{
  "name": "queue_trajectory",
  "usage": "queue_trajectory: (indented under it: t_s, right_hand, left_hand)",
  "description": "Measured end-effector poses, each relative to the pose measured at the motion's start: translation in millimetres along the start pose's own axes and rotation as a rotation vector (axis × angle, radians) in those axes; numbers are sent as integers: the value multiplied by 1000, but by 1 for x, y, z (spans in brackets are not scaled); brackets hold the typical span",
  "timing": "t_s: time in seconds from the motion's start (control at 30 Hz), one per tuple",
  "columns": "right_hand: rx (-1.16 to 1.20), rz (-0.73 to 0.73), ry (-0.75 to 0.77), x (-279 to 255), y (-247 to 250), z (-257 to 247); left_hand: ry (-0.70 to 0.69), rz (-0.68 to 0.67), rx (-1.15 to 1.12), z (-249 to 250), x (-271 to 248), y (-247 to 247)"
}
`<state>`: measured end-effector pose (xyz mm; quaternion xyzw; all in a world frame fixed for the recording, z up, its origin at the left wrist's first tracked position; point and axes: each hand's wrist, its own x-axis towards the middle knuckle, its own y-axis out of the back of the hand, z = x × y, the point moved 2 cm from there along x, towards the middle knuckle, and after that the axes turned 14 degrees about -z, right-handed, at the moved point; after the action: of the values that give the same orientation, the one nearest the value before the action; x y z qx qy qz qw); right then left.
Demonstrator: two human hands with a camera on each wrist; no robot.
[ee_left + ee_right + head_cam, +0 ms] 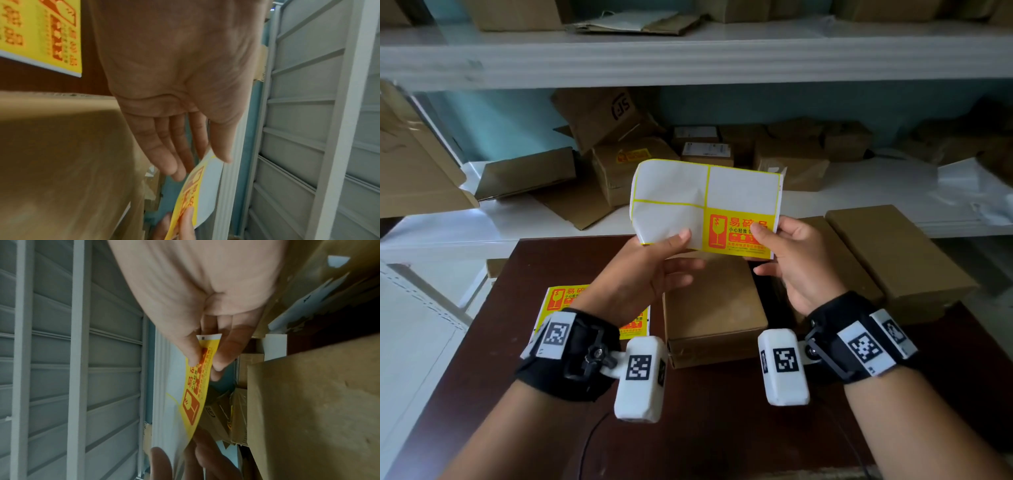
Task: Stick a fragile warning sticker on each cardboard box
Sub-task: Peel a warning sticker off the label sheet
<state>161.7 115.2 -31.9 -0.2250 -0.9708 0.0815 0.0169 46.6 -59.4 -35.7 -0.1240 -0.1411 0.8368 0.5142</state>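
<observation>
A sticker sheet (705,202) is held up above the dark brown table (551,260) by both hands. Its lower left edge is pinched by the left hand (650,274), thumb on top, and the last yellow fragile sticker (738,236), at the lower right, is pinched by the right hand (794,260). A cardboard box (714,308) lies directly below, two more boxes (893,253) to its right, and a full sticker sheet (558,298) to its left.

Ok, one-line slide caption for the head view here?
Both hands, left hand and right hand, hold a sticker sheet with one fragile sticker left above a cardboard box.
</observation>
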Motion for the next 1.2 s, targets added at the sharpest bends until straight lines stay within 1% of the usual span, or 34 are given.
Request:
queue_trajectory:
  t_s: [0.07, 0.13, 0.2, 0.33, 0.5, 0.57, 0.67, 0.73, 0.8, 0.9, 0.97, 1.07, 1.2]
  right_hand:
    - [12, 10, 15, 0, 0, 0]
    - [28, 14, 33, 1, 0, -1]
    - [26, 10, 41, 1, 0, -1]
    - [-6, -7, 34, 0, -4, 2]
    - [-16, -29, 29, 1, -4, 3]
    - [-37, 4, 40, 3, 0, 1]
    - [-157, 128, 76, 5, 12, -3]
    - [-259, 157, 104, 4, 18, -8]
    - [-326, 112, 130, 2, 14, -12]
    - [-448, 9, 185, 1, -4, -10]
    - [-540, -32, 207, 2, -16, -5]
    - [-692, -38, 217, 4, -24, 5]
    - [-770, -53, 246, 4, -25, 11]
  left_hand:
    - [43, -1, -39, -1, 1, -2]
    - [120, 3, -59, -1, 2, 0]
    - [159, 12, 0, 1, 2, 1]
    - [127, 59, 243, -5, 1, 0]
    - [69, 147, 261, -8, 3, -2]
    - [34, 189, 267, -7, 3, 0]
    - [8, 237, 268, -7, 4, 3]
    - [11, 249, 268, -8, 4, 2]
    - [14, 251, 272, -8, 5, 1]
    - [22, 235, 276, -10, 5, -3]
    - [23, 227, 278, -10, 6, -6]
    - [25, 196, 271, -10, 5, -11]
    - [38, 153, 242, -10, 4, -15]
